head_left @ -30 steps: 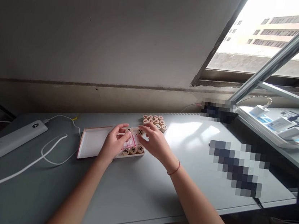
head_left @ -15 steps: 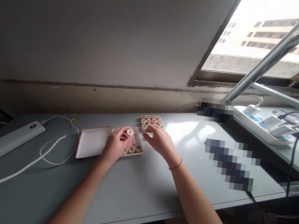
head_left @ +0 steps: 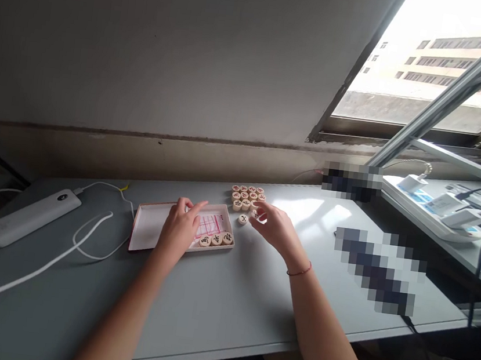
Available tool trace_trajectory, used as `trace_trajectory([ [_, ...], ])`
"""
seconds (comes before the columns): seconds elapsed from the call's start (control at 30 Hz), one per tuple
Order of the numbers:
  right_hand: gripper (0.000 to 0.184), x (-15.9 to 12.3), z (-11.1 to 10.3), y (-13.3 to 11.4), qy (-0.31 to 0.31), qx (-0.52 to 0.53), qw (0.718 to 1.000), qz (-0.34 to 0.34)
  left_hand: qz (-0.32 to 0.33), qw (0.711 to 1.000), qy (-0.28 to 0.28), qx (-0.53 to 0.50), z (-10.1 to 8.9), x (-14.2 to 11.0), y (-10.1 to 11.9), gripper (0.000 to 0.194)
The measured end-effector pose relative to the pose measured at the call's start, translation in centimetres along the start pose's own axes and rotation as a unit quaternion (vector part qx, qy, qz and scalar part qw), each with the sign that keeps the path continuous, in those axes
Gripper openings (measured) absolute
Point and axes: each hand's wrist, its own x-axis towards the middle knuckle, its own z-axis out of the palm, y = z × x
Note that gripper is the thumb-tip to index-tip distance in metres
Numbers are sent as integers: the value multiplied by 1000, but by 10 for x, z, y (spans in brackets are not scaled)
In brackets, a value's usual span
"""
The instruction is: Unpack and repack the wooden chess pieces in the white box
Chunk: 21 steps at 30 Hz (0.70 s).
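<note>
My left hand (head_left: 179, 225) hovers over the box's middle, thumb and index finger apart, with no piece visible in it. Beneath it lies an opened shallow cardboard box (head_left: 232, 237) with a red-lined print inside. Several round wooden Chinese chess pieces with black characters, one of them a chess piece (head_left: 216, 239), line its near side. My right hand (head_left: 277, 230) pinches a chess piece (head_left: 255, 214) at the table, partly hidden by its fingers. Just left of those fingertips sits a loose black-marked piece (head_left: 243, 219). Behind, red-marked pieces (head_left: 244, 195) stand in close rows.
A white power bank (head_left: 34, 219) with a white cable (head_left: 36, 272) lies on the left of the grey table (head_left: 215, 311). To the right are a blurred-out dark object (head_left: 373, 272) and a white power strip (head_left: 429, 212) with plugs. A wall and window stand behind.
The piece my left hand held is gone from its fingers, which have spread. A black-marked piece now shows on the table beside the box. The view has shifted slightly.
</note>
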Motion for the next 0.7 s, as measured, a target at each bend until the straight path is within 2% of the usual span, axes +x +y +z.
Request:
trace_trajectory([
  [0.13,3,0,8,3,-38,-72,997,4,-108,991,-82,6,-7,2,-13,41],
  [0.2,1,0,15,1,-44,-86,995,4,-127,984,-125,-1,-9,4,-15,42],
  [0.27,5,0,22,-1,-47,-97,994,1,-118,983,-143,-4,-10,5,-16,42],
  [0.4,14,2,30,-2,-37,-106,994,-10,-106,983,-147,-8,-8,8,-16,36],
  [0.7,7,9,48,8,-5,-79,997,-15,-105,987,-118,-6,-1,8,-19,23],
])
